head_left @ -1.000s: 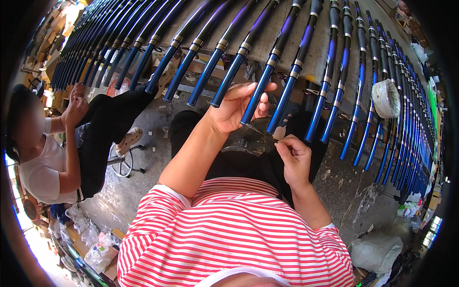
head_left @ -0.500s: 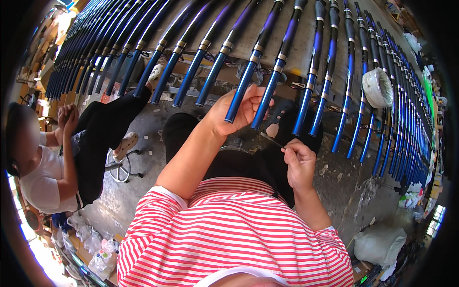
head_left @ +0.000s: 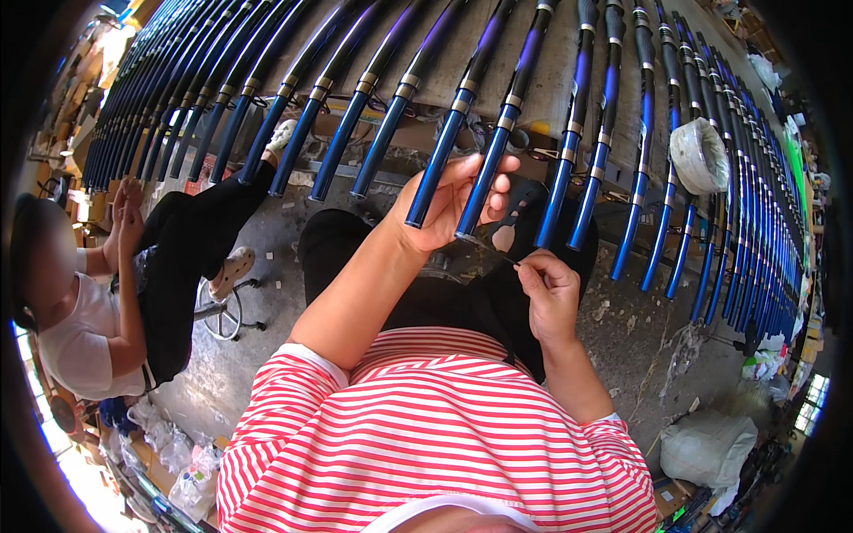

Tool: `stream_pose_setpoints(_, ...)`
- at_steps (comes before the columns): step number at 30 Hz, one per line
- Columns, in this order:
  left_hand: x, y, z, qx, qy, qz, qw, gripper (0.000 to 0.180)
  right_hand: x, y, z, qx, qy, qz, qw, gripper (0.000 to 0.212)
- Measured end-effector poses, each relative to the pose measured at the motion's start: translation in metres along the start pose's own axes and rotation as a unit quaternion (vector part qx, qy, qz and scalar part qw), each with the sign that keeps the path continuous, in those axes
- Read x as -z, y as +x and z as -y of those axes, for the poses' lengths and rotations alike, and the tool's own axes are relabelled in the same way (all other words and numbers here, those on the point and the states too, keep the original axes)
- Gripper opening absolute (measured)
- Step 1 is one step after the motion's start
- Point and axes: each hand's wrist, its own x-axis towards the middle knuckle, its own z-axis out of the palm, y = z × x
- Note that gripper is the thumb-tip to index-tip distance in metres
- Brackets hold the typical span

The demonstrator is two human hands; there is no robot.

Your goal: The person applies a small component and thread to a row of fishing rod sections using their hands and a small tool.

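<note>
My left hand point(head_left: 453, 201) is closed around a glossy blue fishing rod point(head_left: 480, 197) from underneath, fingers curling up on its right side. A neighbouring fishing rod point(head_left: 430, 190) lies across the same palm. In a pinch between thumb and fingers, my right hand point(head_left: 553, 298) has a thin dark stick point(head_left: 500, 254). The stick slants up to the left, and its far tip is at or very near the lower end of the gripped rod; exact contact is too small to tell.
Many more blue-and-black rods point(head_left: 555, 204) fan out side by side over the bench point(head_left: 569, 22). A whitish roll point(head_left: 699, 156) rests on rods at the right. Another person point(head_left: 84, 329) sits at the left. A pale sack point(head_left: 706, 449) lies on the floor at lower right.
The stick's tip has moved up and left to the rod's end, my right hand shifting slightly. The gripped rod has shifted a little left, with more of my left fingers showing.
</note>
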Motion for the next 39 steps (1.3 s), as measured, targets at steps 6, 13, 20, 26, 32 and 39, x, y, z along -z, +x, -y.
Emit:
stream_pose_setpoints(6,0.019,0.006,0.001,0.007,-0.013,0.075,0.997,0.042,0.000,0.000,0.000,0.000,-0.001,-0.001,1.000,0.004)
stream_pose_setpoints(13,0.018,0.006,0.002,0.001,-0.012,0.092,0.996,0.040,0.000,0.001,0.000,0.010,0.004,0.000,1.000,0.005)
stream_pose_setpoints(20,0.018,0.008,0.005,-0.027,-0.031,0.099,0.994,0.039,0.001,0.000,0.000,0.010,0.011,-0.002,1.000,0.004)
stream_pose_setpoints(26,0.014,0.007,0.006,-0.028,-0.076,0.101,0.992,0.037,0.003,-0.001,0.000,0.008,0.007,-0.009,1.000,0.004)
stream_pose_setpoints(32,0.017,0.010,0.005,-0.009,-0.093,0.126,0.988,0.038,0.023,-0.012,-0.004,-0.004,0.005,-0.030,1.000,0.004)
stream_pose_setpoints(39,-0.008,0.033,0.032,0.002,0.106,0.024,0.994,0.046,0.051,-0.020,0.008,0.029,0.020,-0.057,0.998,0.008)
